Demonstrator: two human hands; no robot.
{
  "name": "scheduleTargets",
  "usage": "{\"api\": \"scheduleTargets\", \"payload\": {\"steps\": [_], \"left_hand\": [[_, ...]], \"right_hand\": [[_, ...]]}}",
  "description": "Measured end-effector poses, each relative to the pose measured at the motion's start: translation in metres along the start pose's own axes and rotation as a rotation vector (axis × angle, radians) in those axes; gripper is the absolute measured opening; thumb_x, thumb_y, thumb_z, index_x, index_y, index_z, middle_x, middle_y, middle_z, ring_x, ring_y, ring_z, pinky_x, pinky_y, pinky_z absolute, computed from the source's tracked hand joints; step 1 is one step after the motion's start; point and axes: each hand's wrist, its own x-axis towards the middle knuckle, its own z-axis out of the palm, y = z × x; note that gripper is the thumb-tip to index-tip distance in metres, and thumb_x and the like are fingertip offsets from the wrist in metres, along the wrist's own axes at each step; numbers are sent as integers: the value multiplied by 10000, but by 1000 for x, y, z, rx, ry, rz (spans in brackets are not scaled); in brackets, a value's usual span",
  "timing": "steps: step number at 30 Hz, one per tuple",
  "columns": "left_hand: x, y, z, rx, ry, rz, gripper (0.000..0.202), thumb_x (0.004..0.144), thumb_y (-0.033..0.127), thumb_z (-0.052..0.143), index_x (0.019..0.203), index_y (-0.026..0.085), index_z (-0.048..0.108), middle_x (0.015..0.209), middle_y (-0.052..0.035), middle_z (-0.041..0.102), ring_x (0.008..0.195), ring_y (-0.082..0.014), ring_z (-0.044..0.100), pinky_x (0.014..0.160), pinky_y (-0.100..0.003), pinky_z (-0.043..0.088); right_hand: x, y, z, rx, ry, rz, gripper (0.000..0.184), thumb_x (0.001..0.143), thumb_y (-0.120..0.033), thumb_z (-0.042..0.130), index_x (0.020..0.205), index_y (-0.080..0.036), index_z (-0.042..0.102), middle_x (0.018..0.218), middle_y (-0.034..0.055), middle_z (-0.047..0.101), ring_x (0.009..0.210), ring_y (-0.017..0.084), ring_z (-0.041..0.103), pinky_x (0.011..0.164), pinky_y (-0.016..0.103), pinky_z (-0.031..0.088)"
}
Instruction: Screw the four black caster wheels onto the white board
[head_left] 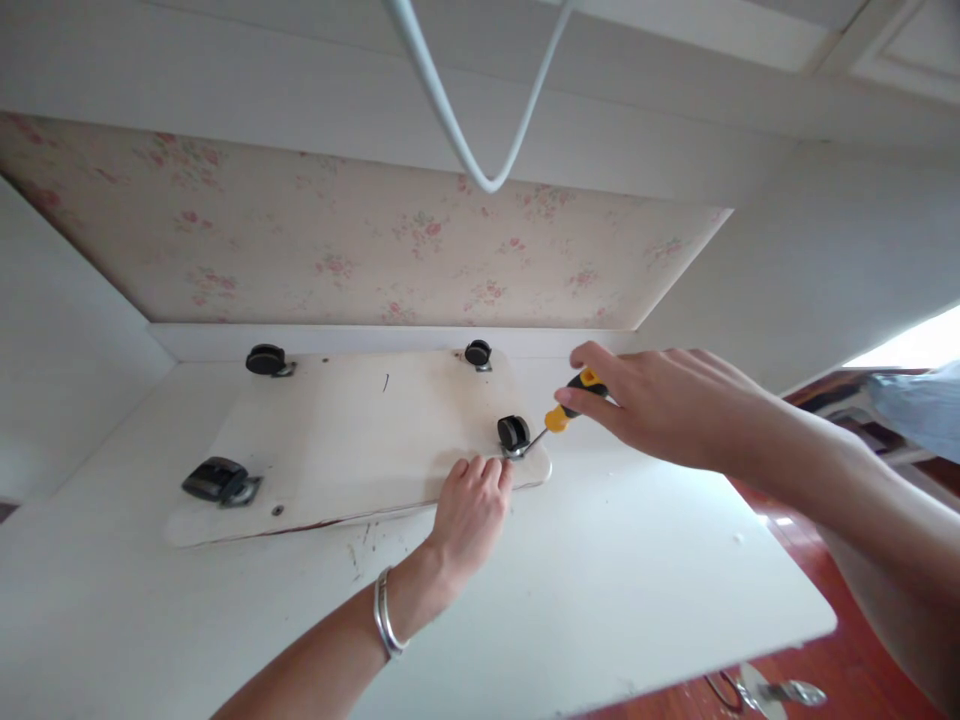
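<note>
My right hand (637, 400) grips a screwdriver (556, 418) with a yellow and black handle. Its shaft slants down to the metal plate of a black caster wheel (513, 432) at the near right corner of a white board (375, 430). My left hand (472, 505), with a silver bangle (388, 615) on its wrist, rests at the board's near edge beside that caster. Its fingers are bent and pressed together on the board; the thumb is mostly hidden. Other casters stand at the far right (478, 353), far left (267, 360) and near left (217, 481) corners.
The board lies on a white tabletop (637, 570), against a wall panel with floral wallpaper (337, 230). A white cable (442, 100) hangs in a loop overhead. Below the table's right edge is a reddish floor (862, 650) with a metallic object (765, 692).
</note>
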Motion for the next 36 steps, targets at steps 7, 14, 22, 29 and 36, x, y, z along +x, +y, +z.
{"api": "scheduleTargets", "payload": {"steps": [7,14,22,29,36], "left_hand": [[-1,0,1,-2,4,-2,316,911,85,555,1216,163,577,921,-45,635,864,-216,569,763,-379,444],[-1,0,1,-12,11,-7,302,914,89,555,1204,168,582,906,-41,630,865,-214,570,770,-378,446],[-1,1,1,-14,21,-11,306,909,91,561,1205,165,585,909,-40,634,860,-213,570,764,-381,445],[-1,0,0,-22,0,-25,303,919,107,553,1212,179,585,926,-53,643,878,-213,581,772,-378,446],[-2,-1,2,-11,5,2,332,924,90,534,1245,165,571,914,-48,637,864,-213,573,759,-372,444]], "right_hand": [[0,2,-1,-42,-16,-11,486,976,-608,294,1076,-229,582,639,49,670,543,238,605,519,305,286],[-3,-3,-7,13,-73,-64,427,993,-563,290,1093,-249,563,682,31,691,564,235,625,523,307,307],[-3,-8,-5,85,-1,-109,385,1012,-519,278,1198,-268,504,835,33,738,572,212,644,511,294,305],[0,-8,-2,87,13,-105,463,1005,-571,257,1227,-261,519,832,44,740,601,227,656,503,295,294],[0,-8,0,-127,61,78,629,921,-738,261,944,-227,628,647,84,683,551,289,633,488,317,268]]}}
